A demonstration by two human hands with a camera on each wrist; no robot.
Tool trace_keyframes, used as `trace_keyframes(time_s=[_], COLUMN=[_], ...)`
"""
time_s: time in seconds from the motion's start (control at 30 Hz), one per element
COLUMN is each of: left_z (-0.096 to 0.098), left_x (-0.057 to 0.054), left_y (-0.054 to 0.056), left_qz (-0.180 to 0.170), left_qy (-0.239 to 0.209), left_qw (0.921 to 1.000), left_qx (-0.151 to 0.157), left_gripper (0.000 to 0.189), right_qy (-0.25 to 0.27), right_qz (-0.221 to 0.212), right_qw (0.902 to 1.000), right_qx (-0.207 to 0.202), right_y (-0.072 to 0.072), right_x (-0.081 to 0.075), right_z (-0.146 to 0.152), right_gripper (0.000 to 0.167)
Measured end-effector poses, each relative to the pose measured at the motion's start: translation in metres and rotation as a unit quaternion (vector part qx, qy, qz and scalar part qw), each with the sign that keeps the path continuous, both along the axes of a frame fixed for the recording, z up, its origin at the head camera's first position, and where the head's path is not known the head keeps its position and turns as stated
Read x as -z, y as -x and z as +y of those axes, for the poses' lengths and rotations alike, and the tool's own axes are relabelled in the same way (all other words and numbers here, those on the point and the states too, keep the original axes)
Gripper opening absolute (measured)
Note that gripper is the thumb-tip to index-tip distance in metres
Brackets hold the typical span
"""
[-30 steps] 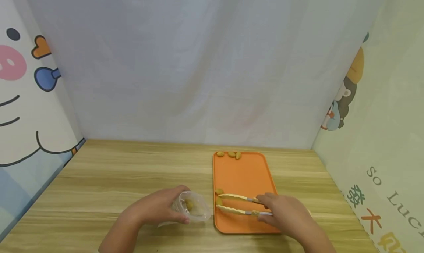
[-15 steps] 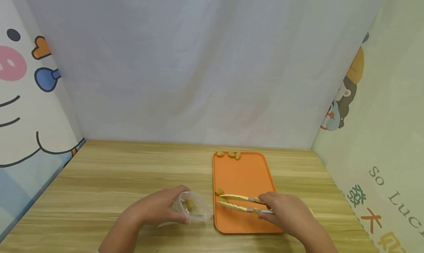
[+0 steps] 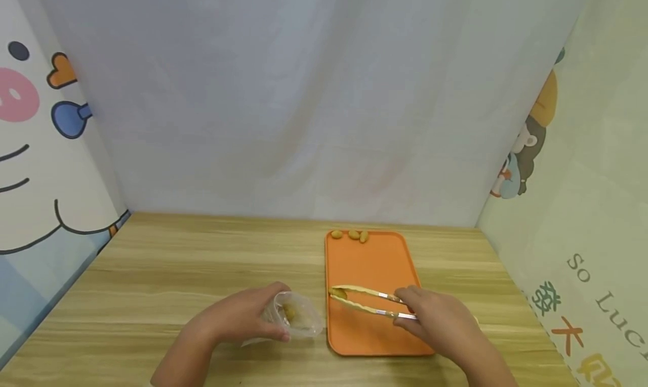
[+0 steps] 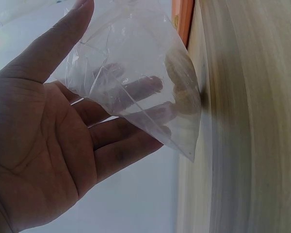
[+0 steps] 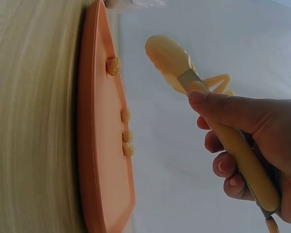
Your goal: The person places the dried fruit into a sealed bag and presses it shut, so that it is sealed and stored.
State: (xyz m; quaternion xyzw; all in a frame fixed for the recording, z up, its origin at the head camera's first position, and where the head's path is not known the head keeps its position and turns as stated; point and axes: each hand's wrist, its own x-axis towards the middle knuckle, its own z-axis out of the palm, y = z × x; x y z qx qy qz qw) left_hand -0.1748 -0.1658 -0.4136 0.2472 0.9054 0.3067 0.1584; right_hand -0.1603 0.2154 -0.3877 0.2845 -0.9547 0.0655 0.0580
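My left hand [image 3: 248, 316] holds a clear plastic bag [image 3: 304, 316] between thumb and fingers, its mouth facing the tray. Brown nut-like pieces [image 4: 182, 85] lie in the bottom of the bag. My right hand [image 3: 437, 319] grips yellow-tipped tongs [image 5: 233, 145] by the handles, above the orange tray [image 3: 372, 263]. In the head view the tong tips overlap a wrinkled oval piece [image 3: 338, 292] at the tray's left edge. In the right wrist view one such piece [image 5: 113, 66] rests on the tray below the tongs. Whether the tongs hold a piece, I cannot tell.
Three more oval pieces [image 3: 354, 235] sit along the tray's far edge. The tray lies on a wood-grain table [image 3: 217, 252], right of the bag. A pale cloth [image 3: 253, 111] hangs behind, with printed panels on both sides.
The tongs have moved away from me along the tray's left edge. Of the two pieces seen there before, only one shows in the head view now. My left hand and the bag have stayed put.
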Motion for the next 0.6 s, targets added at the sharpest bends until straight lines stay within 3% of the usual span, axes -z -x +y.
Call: trace_keyframes(time_s=[0.33,0.6], left_z=[0.0006,0.0008], left_x=[0.0027,0.0039], left_y=[0.0011,0.0019], left_qz=[0.004,-0.002], left_qy=[-0.005,0.001], left_qw=[1.0,1.0], left_qx=[0.003,0.002], left_gripper=[0.072,0.074], right_qy=[0.027,0.052], right_qz=[0.009,0.01], right_qw=[0.9995,0.9976], right_qx=[-0.012,-0.045], right_y=[-0.0003,-0.0021], right_x=[0.0021,0.0015], right_z=[0.0008,-0.0039], right_gripper=[0.035,0.033])
